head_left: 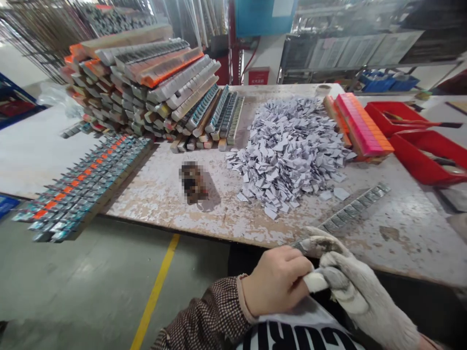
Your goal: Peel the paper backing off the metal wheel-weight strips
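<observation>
Near: bare left hand point(277, 279), fingers curled, against gloved right hand point(352, 282); contents of left grasp hidden, not determinable. Gloved fingers bent over segmented strip point(355, 209), apparently gripping near part. Strip: long axis near left to far right, most visible length beyond right hand, the nearer one. Farther, leftward: white chips point(292, 150), heaped.

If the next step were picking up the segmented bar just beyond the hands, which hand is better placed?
Probably the right hand: it is gloved and nearer the longer visible stretch of the segmented bar. The bare left hand is farther left, up against the right.
</observation>
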Motion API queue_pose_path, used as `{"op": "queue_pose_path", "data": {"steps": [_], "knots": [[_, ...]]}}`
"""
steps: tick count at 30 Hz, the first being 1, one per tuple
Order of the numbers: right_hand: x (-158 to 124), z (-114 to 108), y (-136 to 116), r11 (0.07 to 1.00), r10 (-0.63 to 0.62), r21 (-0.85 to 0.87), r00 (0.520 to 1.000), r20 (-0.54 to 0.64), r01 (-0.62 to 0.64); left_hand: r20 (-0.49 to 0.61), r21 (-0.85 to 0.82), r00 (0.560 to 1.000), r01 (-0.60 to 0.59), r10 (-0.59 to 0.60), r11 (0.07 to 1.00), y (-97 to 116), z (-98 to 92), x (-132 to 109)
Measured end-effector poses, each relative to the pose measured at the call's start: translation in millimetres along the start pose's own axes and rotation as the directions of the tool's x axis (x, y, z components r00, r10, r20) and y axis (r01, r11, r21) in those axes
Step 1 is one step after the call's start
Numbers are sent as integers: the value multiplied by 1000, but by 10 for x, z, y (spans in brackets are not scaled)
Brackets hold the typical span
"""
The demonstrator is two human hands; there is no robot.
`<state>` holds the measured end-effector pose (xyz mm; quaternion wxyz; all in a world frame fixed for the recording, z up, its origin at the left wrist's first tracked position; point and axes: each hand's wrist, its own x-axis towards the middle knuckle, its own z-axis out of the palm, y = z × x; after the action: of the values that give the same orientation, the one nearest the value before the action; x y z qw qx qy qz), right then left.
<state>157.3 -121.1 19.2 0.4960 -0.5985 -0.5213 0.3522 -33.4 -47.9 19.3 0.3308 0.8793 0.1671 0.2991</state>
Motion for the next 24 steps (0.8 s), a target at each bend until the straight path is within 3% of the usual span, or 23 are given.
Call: {"op": "queue_pose_path", "data": {"steps": [3,5,7,9,11,15,24], "knots": [[80,-96,63,953,-165,-266,984,-61,143,-139,54,985,114,-106,992,-92,-46,-139],[161,-150,128,825,-359,-494,930,-80,275,-179,67,966,199,-184,978,-160,-80,-257],[230,-181,204,641,-500,-664,866,19,384,-150,95,960,252,-236,963,-213,-87,-369],[278,-192,265,473,-545,-754,824,155,455,-79,136,959,280,-272,950,-240,-62,-449],[311,-200,292,376,-547,-792,805,229,480,-16,164,948,316,-318,934,-248,-16,-490],[375,-225,266,322,-520,-804,803,290,499,9,158,928,366,-372,917,-264,76,-499],[492,-194,323,341,-391,-781,835,388,523,3,125,928,370,-373,921,-355,175,-530]]}}
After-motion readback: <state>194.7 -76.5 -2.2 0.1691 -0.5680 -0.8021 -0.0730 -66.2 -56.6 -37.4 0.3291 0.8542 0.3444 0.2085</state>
